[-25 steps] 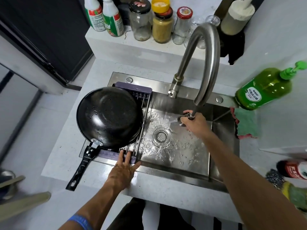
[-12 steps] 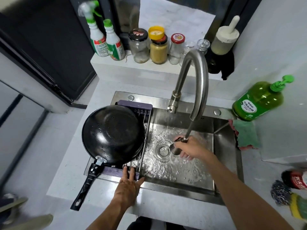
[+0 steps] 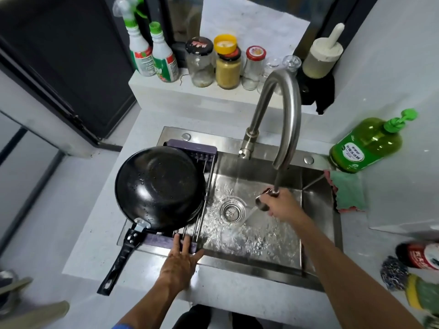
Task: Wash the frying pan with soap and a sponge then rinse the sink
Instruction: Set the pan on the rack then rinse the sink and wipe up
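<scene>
The frying pan [image 3: 159,187] already sits upturned on the rack [image 3: 190,149] left of the sink [image 3: 266,245] drain, so only rinsing remains: the right hand [image 3: 282,205] grips the pulled-out spray head [image 3: 262,202], while the left hand [image 3: 181,262] rests flat-fingered on the rack's near edge.

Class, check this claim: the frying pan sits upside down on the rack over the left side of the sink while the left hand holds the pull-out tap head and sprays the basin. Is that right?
One detail is wrong. The head view shows the right hand holding the tap head; the left hand rests on the rack at the sink's front edge. The frying pan does sit upside down on the rack.
</scene>
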